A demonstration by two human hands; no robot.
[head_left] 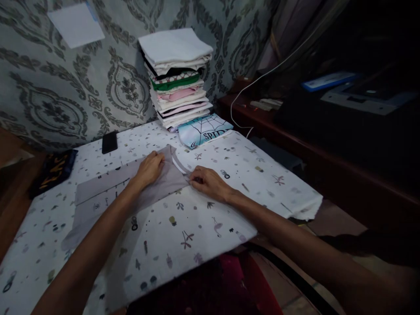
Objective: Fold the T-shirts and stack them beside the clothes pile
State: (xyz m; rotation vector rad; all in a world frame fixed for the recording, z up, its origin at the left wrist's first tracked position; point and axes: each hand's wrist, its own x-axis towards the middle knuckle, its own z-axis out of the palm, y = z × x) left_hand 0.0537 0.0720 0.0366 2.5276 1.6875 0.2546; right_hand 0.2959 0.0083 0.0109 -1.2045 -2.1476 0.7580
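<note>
A grey T-shirt (105, 192) with small dark print lies folded lengthwise on the patterned tabletop, its neckline toward the right. Curled over its upper part, my left hand (151, 168) is closed on the cloth, though its fingertips are partly hidden. My right hand (210, 183) pinches the shirt's edge beside the neck opening, with thumb and fingers together. Just beyond the hands lies a folded light-blue shirt (205, 130) with a web design and lettering. It touches the foot of a tall stack of folded clothes (179, 94).
A dark phone (109, 142) lies near the wall. At the left edge sits a folded dark cloth (54, 170) with yellow letters. A white cable (244, 89) hangs by the dark wooden furniture (295, 153) on the right. The white printed table cover (197, 236) ends close in front.
</note>
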